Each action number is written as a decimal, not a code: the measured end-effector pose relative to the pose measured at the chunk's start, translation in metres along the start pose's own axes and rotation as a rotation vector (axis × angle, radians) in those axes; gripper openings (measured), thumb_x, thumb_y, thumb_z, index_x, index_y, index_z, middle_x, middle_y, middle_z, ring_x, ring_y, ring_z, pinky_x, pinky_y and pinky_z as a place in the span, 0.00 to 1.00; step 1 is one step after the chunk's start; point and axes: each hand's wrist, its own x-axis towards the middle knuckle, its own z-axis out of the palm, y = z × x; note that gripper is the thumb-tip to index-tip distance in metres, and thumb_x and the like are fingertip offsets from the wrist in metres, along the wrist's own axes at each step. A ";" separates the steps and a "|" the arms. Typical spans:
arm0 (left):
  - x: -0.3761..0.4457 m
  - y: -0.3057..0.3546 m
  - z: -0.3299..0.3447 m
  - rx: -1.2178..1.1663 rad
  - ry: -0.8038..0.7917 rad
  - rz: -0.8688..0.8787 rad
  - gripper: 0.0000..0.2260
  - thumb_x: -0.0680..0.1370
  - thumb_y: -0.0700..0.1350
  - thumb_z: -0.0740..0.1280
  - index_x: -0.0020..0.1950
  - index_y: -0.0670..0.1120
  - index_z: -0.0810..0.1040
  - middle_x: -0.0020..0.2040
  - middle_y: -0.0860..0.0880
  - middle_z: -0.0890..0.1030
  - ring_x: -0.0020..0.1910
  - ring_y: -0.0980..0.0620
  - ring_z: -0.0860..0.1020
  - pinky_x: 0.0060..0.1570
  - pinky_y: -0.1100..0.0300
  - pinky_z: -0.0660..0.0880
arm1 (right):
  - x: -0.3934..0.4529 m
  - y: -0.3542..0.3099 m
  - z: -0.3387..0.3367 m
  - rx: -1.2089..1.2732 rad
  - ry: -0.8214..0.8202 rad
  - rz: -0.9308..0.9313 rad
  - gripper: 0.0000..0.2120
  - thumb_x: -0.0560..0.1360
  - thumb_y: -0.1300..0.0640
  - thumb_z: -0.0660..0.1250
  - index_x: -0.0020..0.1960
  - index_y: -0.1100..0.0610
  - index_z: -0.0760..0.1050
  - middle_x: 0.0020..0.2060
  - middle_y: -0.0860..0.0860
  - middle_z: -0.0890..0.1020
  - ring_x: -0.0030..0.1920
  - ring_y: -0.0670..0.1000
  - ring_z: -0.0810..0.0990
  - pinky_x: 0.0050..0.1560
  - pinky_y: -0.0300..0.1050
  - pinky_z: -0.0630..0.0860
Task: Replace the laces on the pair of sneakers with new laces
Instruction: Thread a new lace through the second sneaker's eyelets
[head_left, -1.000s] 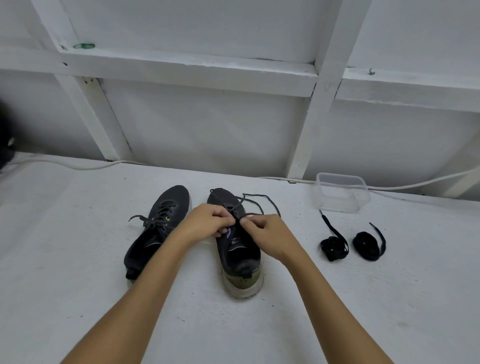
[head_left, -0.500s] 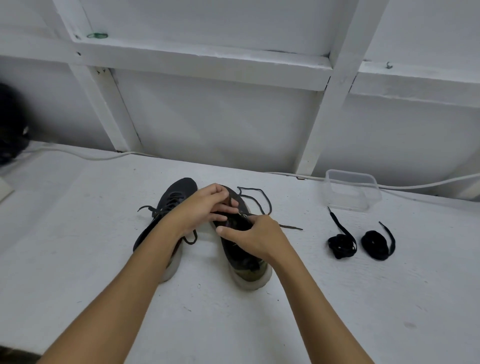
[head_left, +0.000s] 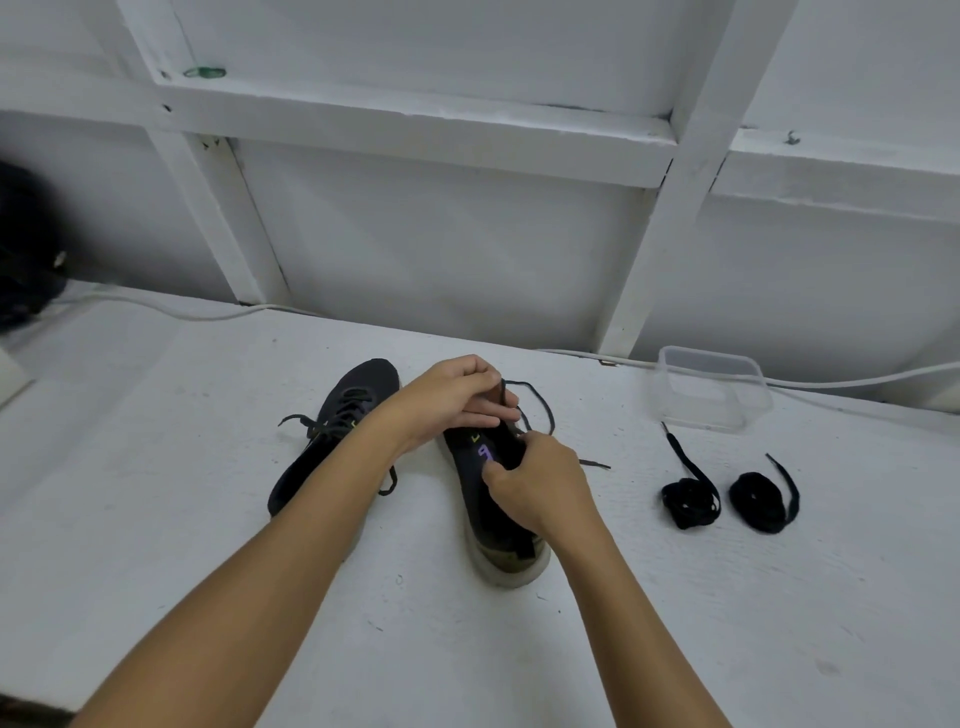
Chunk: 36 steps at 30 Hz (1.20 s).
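Observation:
Two black sneakers stand on the white table. The left sneaker (head_left: 332, 441) is still laced, and my left forearm crosses over it. The right sneaker (head_left: 493, 525) stands heel toward me, its tongue showing a purple mark. My left hand (head_left: 447, 400) pinches the old black lace (head_left: 535, 400) above the shoe's toe end. My right hand (head_left: 540, 483) grips the shoe's upper beside the tongue. Loose lace loops trail to the right of the shoe. Two coiled new black laces (head_left: 691, 499) (head_left: 761, 499) lie to the right.
A clear plastic container (head_left: 711, 387) sits at the back right near the wall. A white cable (head_left: 171, 309) runs along the table's back edge. A dark blurred object (head_left: 23, 260) is at the far left. White wooden framing forms the wall behind.
My left hand has risen, drawing the old lace up from the right sneaker. My right hand has shifted onto the shoe's side, uncovering the tongue.

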 end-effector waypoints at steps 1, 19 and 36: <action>0.001 0.001 0.002 -0.018 -0.006 0.002 0.07 0.85 0.43 0.59 0.50 0.43 0.73 0.54 0.41 0.85 0.53 0.45 0.85 0.52 0.57 0.80 | 0.001 0.001 -0.002 -0.011 0.017 0.007 0.18 0.74 0.43 0.66 0.57 0.53 0.76 0.48 0.51 0.81 0.46 0.53 0.81 0.48 0.51 0.82; 0.005 -0.015 -0.001 1.286 0.186 0.191 0.07 0.80 0.46 0.69 0.54 0.47 0.84 0.45 0.52 0.72 0.52 0.48 0.76 0.46 0.59 0.68 | 0.007 0.010 0.006 0.104 0.049 0.058 0.19 0.72 0.40 0.71 0.56 0.51 0.80 0.47 0.50 0.83 0.46 0.53 0.82 0.46 0.46 0.79; -0.011 -0.020 -0.012 1.074 0.251 0.006 0.08 0.76 0.53 0.73 0.47 0.49 0.83 0.46 0.52 0.82 0.44 0.56 0.78 0.38 0.63 0.70 | 0.013 0.011 0.008 0.076 0.019 0.089 0.20 0.74 0.41 0.70 0.56 0.56 0.79 0.47 0.52 0.82 0.45 0.54 0.82 0.42 0.45 0.79</action>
